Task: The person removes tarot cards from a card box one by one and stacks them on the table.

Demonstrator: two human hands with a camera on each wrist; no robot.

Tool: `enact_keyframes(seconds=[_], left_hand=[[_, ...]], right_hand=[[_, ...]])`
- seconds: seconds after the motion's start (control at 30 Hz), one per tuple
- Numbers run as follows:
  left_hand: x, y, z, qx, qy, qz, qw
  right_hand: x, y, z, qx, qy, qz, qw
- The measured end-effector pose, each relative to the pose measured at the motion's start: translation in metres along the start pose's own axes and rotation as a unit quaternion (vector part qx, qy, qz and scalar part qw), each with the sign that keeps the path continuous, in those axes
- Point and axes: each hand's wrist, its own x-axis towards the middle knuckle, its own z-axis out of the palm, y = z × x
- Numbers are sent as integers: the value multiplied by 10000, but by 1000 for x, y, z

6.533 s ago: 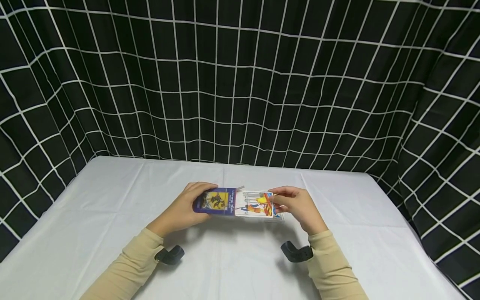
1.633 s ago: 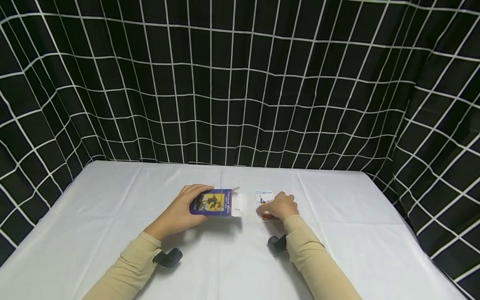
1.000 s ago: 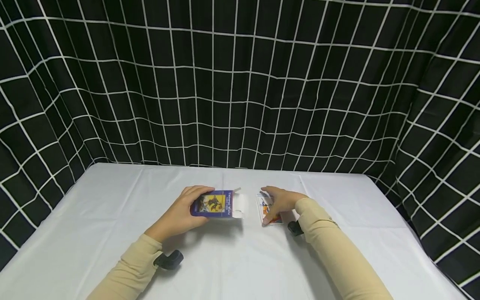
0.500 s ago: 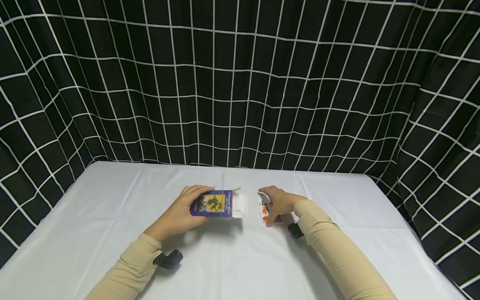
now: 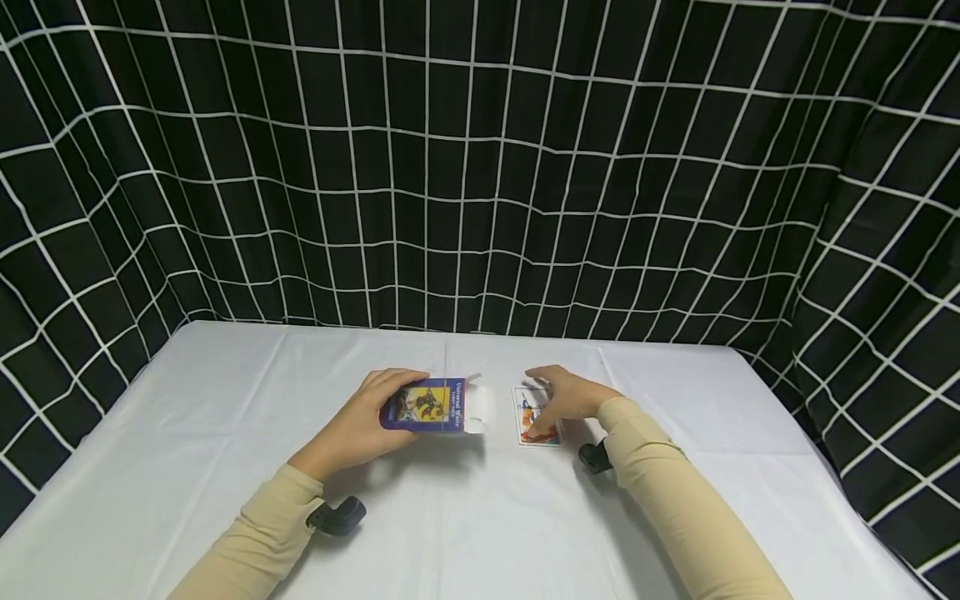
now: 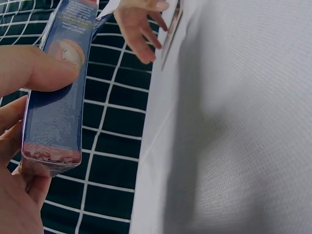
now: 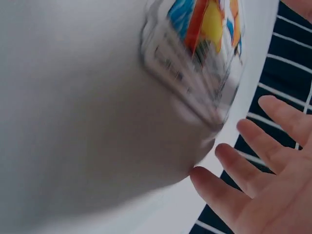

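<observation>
My left hand point(image 5: 356, 429) grips a blue tarot card box point(image 5: 422, 406) with a yellow picture, held above the table. Its white flap stands open toward the right. In the left wrist view the thumb presses the narrow side of the box point(image 6: 58, 117). Right of the box, a small stack of tarot cards point(image 5: 525, 427) lies face up on the cloth. My right hand point(image 5: 572, 396) hovers over the cards' right side, fingers spread and holding nothing. In the right wrist view its straight fingers stand apart from the cards point(image 7: 209, 34); the thumb is out of sight there.
A white cloth point(image 5: 465, 517) with faint creases covers the table. Behind and at both sides hangs a black curtain with a white grid point(image 5: 480, 167). Dark wrist mounts point(image 5: 337, 517) sit below both hands.
Earlier, my right hand held cards at the box's open end; they then came onto the table. Since half a second ago its fingers have parted from the stack. The left hand stays nearly still.
</observation>
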Motion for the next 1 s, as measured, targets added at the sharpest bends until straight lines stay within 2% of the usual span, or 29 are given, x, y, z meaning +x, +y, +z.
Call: enact_keyframes(seconds=[0.1, 0.23, 0.3, 0.37, 0.53, 1.0], left_hand=[[0, 0, 0, 0, -43, -81, 10000], [-1, 1, 1, -30, -116, -240, 9996], [-1, 1, 1, -12, -128, -259, 9996], [-1, 2, 1, -13, -118, -252, 9996], [1, 1, 3, 58, -90, -181, 9998], [0, 1, 4, -34, -109, -196, 9997]], right_hand=[[-5, -3, 3, -22, 494, 323, 9983], [-12, -19, 13, -62, 1045, 1256, 9865], [-15, -28, 18, -111, 1113, 1695, 9792], [-16, -34, 22, -251, 1090, 1936, 9747], [-17, -37, 26, -342, 1195, 2040, 9711], [-17, -38, 28, -216, 1257, 2030, 9708]])
